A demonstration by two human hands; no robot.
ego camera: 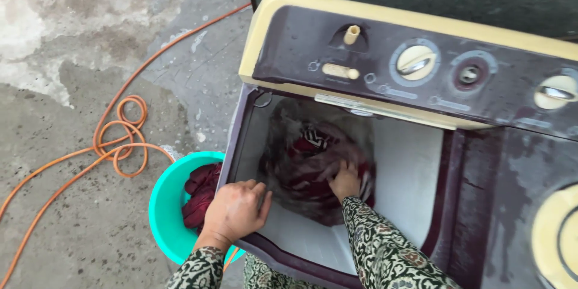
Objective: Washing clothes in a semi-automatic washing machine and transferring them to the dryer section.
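Observation:
A maroon and cream twin-tub washing machine (385, 60) stands open in front of me. Its wash tub (409, 168) holds wet red and dark patterned clothes (307, 156) in soapy water. My right hand (344, 179) reaches down into the tub and presses on the clothes, fingers closed around the fabric. My left hand (236, 209) rests flat on the tub's near left rim, fingers spread, holding nothing. Both arms wear dark sleeves with a pale floral print.
A teal plastic basin (165, 205) with dark red cloth (201, 195) sits on the concrete floor left of the machine. An orange hose (123, 132) coils across the floor. Knobs (415, 61) line the control panel. A cream spinner lid (557, 235) is at right.

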